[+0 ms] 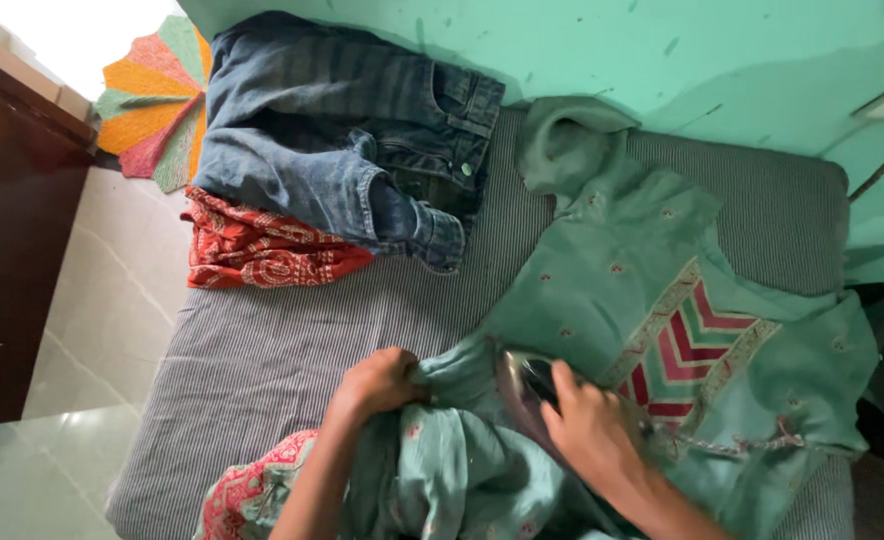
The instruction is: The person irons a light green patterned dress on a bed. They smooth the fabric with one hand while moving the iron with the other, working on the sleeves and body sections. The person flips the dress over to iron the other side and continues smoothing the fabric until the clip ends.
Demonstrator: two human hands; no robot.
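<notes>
A pale green embroidered garment (622, 270) with a red-and-green chevron panel lies spread over a grey striped pad (262, 350). My left hand (377, 385) bunches and grips a fold of this garment near its lower edge. My right hand (592, 430) is closed on the handle of a dark clothes iron (527, 385) that rests on the green fabric. The iron is blurred and partly hidden by my fingers.
Folded blue jeans (352, 130) and a red patterned cloth (252, 250) lie at the pad's far left. A multicoloured round mat (157, 100) sits on the pale tiled floor (92, 330). Dark wooden furniture (7, 230) stands left; a green wall (662, 50) runs behind.
</notes>
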